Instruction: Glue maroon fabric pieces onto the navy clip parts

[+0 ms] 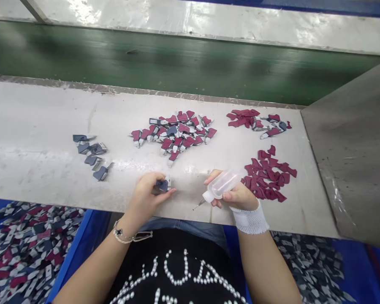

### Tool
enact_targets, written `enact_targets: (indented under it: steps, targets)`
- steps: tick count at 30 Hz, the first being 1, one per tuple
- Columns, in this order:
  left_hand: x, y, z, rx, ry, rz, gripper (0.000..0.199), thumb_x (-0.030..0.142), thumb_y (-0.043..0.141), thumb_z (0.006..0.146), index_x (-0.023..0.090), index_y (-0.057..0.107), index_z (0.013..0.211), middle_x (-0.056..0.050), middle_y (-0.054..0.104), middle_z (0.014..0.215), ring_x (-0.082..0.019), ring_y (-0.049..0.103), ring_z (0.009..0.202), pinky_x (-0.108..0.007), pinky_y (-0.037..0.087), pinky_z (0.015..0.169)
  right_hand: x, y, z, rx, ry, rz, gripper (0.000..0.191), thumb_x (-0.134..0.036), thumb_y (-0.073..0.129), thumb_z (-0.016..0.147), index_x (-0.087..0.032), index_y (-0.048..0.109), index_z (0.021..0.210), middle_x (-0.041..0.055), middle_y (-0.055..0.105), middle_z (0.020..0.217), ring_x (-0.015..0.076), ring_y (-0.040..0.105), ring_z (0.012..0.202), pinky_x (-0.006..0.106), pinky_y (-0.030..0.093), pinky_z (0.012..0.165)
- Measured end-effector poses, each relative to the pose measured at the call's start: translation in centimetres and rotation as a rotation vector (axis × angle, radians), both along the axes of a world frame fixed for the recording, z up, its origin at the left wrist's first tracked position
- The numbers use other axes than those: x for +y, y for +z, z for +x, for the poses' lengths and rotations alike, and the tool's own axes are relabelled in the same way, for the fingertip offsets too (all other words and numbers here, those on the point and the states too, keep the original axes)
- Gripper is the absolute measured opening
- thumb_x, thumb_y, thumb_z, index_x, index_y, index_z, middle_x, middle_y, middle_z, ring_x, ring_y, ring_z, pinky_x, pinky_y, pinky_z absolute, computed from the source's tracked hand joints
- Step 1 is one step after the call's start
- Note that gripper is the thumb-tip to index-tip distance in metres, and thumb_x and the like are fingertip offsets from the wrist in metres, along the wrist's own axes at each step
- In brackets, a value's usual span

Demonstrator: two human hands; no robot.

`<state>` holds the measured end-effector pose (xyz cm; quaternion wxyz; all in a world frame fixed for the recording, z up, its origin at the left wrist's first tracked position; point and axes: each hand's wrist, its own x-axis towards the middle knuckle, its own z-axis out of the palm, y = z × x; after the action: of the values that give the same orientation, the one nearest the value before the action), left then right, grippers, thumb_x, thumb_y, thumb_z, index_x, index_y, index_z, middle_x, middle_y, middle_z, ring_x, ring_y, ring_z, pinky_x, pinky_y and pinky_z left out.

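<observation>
My left hand point(148, 188) pinches a small dark blue and grey plastic part point(162, 185) just above the table's front half. To its right, my right hand point(236, 194) is wrapped round a clear squeeze bottle point(224, 182) with a white cap and a thin metal needle tip. The bottle tilts so that its tip points down and left, apart from the part. Several dark blue parts point(91, 160) lie left of my left hand. Beyond both hands sits a pile of maroon and grey parts point(177, 135). Loose maroon pieces point(269, 175) lie beside my right hand.
A second group of maroon pieces point(243, 117) and a few assembled parts point(274, 126) lie at the back right. A metal panel point(354, 143) bounds the right side, and a green belt point(145, 63) runs behind the table point(34, 139). Blue bins point(72, 253) hold many parts below.
</observation>
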<state>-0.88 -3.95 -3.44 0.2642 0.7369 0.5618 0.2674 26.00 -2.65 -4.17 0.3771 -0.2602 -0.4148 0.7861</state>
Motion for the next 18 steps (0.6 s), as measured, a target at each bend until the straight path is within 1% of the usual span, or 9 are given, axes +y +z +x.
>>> enact_targets:
  steps: [1,3,5,7,9,11,13,15,18]
  targets:
    - [0.0,0.6,-0.1,-0.099,-0.013,-0.040,0.027,0.037,0.076,0.082,0.022,0.056,0.090,0.000,0.065,0.081,-0.017,0.062,0.072,-0.031,0.050,0.069,-0.2,0.2,0.0,-0.003,0.002,0.002,0.050,-0.050,0.082,0.074,-0.015,0.065,0.107,0.0004,0.069,0.063,0.0110,0.059,0.046,0.019,0.043,0.041]
    - [-0.3,1.8,-0.2,-0.235,-0.034,-0.086,0.030,0.035,0.081,0.077,0.022,0.055,0.087,0.004,0.061,0.071,-0.011,0.056,0.060,-0.023,0.046,0.055,-0.7,0.9,0.0,-0.008,0.011,0.011,0.048,-0.047,0.082,0.074,-0.018,0.066,0.108,-0.0004,0.068,0.065,0.0125,0.061,0.050,0.021,0.046,0.045]
    - [-0.8,3.0,0.1,-0.291,-0.056,-0.082,0.036,0.033,0.085,0.072,0.022,0.052,0.082,0.006,0.058,0.068,-0.009,0.052,0.055,-0.020,0.042,0.050,-1.4,2.2,0.1,-0.022,0.040,0.021,0.047,-0.040,0.084,0.074,-0.021,0.066,0.113,-0.0010,0.067,0.067,0.0141,0.063,0.055,0.024,0.049,0.050]
    - [-1.3,3.7,0.5,-0.305,-0.063,-0.074,0.040,0.030,0.087,0.069,0.022,0.048,0.080,0.007,0.056,0.065,-0.007,0.049,0.053,-0.018,0.041,0.048,-2.1,3.9,0.1,-0.039,0.069,0.036,0.050,-0.031,0.086,0.072,-0.024,0.066,0.117,-0.0012,0.067,0.071,0.0146,0.063,0.059,0.025,0.049,0.053]
    - [-1.6,4.1,1.0,-0.306,-0.076,-0.095,0.043,0.028,0.086,0.068,0.022,0.045,0.079,0.008,0.054,0.063,-0.005,0.046,0.050,-0.016,0.038,0.046,-2.8,5.5,0.0,-0.051,0.071,0.052,0.050,-0.026,0.086,0.072,-0.027,0.065,0.118,0.0000,0.069,0.078,0.0149,0.065,0.062,0.024,0.048,0.054]
    - [-1.8,4.3,1.4,-0.326,-0.119,-0.138,0.043,0.026,0.085,0.067,0.021,0.045,0.079,0.008,0.054,0.061,-0.004,0.045,0.047,-0.015,0.037,0.044,-3.3,6.7,-0.1,-0.080,0.030,0.083,0.047,-0.023,0.085,0.073,-0.030,0.065,0.115,0.0011,0.070,0.084,0.0148,0.065,0.064,0.024,0.048,0.054]
    - [-1.9,4.5,1.6,-0.383,-0.165,-0.178,0.040,0.024,0.085,0.067,0.021,0.047,0.079,0.007,0.058,0.062,-0.005,0.048,0.048,-0.015,0.040,0.044,-3.8,7.5,-0.4,-0.147,-0.031,0.141,0.046,-0.021,0.085,0.073,-0.031,0.065,0.113,0.0024,0.070,0.088,0.0159,0.065,0.066,0.026,0.050,0.055]
    - [-2.0,4.6,1.8,-0.459,-0.184,-0.218,0.036,0.023,0.085,0.067,0.020,0.051,0.080,0.005,0.062,0.065,-0.006,0.052,0.051,-0.015,0.042,0.045,-4.2,8.0,-0.6,-0.230,-0.078,0.204,0.047,-0.021,0.087,0.070,-0.033,0.065,0.109,0.0034,0.070,0.090,0.0186,0.066,0.069,0.029,0.052,0.056]
    - [-2.0,4.7,1.8,-0.549,-0.185,-0.278,0.031,0.022,0.084,0.067,0.020,0.059,0.085,0.004,0.064,0.070,-0.007,0.049,0.052,-0.015,0.040,0.043,-4.4,8.8,-1.2,-0.337,-0.128,0.260,0.044,-0.027,0.088,0.068,-0.033,0.063,0.105,0.0040,0.069,0.087,0.0212,0.067,0.066,0.032,0.053,0.052]
